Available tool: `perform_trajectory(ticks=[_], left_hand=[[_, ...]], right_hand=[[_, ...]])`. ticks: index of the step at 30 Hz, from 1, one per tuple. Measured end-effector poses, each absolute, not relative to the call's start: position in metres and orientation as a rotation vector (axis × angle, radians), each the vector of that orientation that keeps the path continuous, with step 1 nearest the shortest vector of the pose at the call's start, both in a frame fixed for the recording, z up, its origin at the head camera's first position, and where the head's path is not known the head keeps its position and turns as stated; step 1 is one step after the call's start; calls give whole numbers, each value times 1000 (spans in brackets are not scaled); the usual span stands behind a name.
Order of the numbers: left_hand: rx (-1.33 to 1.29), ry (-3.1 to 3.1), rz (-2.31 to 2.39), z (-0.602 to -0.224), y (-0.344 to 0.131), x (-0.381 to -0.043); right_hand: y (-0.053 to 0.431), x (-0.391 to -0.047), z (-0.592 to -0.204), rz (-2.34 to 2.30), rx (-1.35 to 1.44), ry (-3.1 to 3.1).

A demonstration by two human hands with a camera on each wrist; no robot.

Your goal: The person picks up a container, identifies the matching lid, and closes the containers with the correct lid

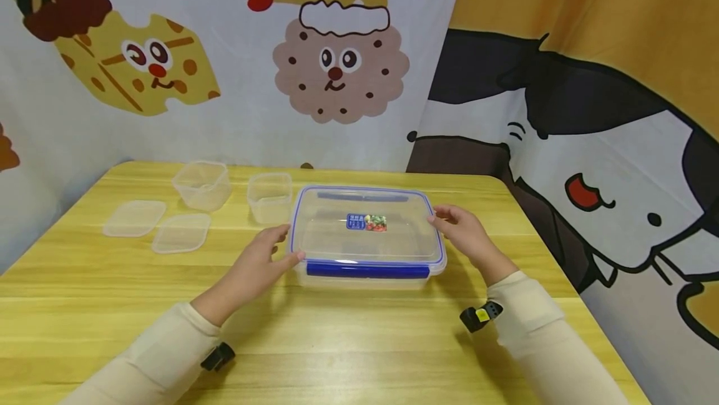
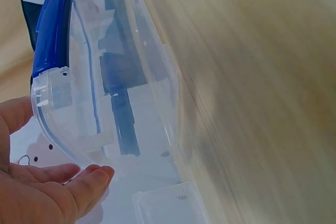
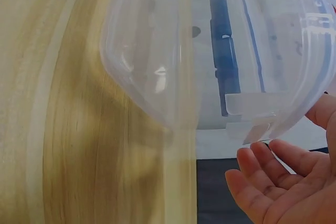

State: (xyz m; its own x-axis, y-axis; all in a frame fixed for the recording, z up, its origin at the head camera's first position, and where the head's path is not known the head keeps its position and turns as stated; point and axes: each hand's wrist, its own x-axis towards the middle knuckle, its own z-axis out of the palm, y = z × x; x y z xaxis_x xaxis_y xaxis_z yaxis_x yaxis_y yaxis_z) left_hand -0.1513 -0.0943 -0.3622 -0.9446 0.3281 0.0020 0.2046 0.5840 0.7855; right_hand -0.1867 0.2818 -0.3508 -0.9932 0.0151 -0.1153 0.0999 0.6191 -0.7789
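A clear plastic food storage box (image 1: 320, 280) stands on the table under a clear lid (image 1: 331, 239) with a blue line round its edge. Its long blue front clip (image 1: 367, 269) hangs over the near side. My left hand (image 1: 261, 258) grips the left end, thumb on the lid's near corner and fingers under the rim. At the opposite end my right hand (image 1: 463, 233) holds the rim between thumb and fingers. The right wrist view shows those fingers (image 3: 262, 182) bent below the lid's end flap (image 3: 249, 129). Through the wall a far blue clip (image 3: 224, 51) shows.
Two small clear containers, one farther left (image 1: 202, 186) and one beside the box (image 1: 269, 199), stand at the back of the wooden table (image 1: 359, 336). Two thin lids (image 1: 135, 218) lie flat at the left. A cartoon-printed curtain (image 1: 236, 130) hangs behind the table edge.
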Motion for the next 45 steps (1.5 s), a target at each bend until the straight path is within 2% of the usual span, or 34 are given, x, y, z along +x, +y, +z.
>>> perform_trajectory(ticks=[14, 45], left_hand=[[542, 2610, 1422, -367, -85, -166], [326, 2562, 1551, -367, -53, -216]], right_hand=[[288, -187, -353, -1395, 181, 2665], [294, -179, -348, -1485, 360, 2620]])
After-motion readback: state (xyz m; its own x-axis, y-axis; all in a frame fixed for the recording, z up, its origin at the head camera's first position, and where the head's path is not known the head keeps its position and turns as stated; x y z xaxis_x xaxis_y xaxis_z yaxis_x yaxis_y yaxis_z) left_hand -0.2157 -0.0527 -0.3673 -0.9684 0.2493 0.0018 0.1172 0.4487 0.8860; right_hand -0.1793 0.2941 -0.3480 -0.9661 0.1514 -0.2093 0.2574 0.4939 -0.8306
